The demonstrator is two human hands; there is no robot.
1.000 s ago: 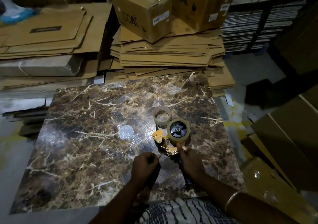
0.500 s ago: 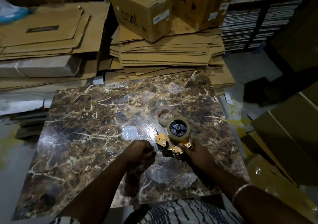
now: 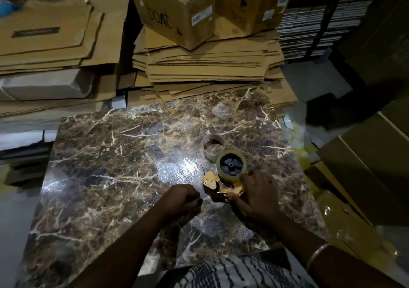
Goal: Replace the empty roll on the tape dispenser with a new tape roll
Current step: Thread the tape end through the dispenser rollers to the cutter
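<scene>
- I sit at a marble slab [image 3: 93, 177], looking down at my two bare hands near its right front part.
- The dispenser [image 3: 223, 184], yellow metal, lies on its side on the slab, between my hands.
- A new roll [image 3: 230, 166] already sits on the dispenser's black hub, its open face turned up toward me.
- The empty core [image 3: 213, 147] rests on the slab just behind the new roll, off the dispenser.
- My right hand [image 3: 260, 197] wraps over the dispenser's handle end, fingers curled round it, holding it steady.
- My left hand [image 3: 184, 201] is curled into a fist just beside the dispenser's front; it may be pinching the clear tape end, but I cannot tell in this dim light.
- Judging by this, the swap itself is done and I am at the threading step.
- Next, I think, the tape end must be drawn through the front roller and up to the blade, sticky side out, while my right hand keeps the frame from sliding.
- Flattened cartons [image 3: 205, 66] are stacked beyond the slab.
</scene>
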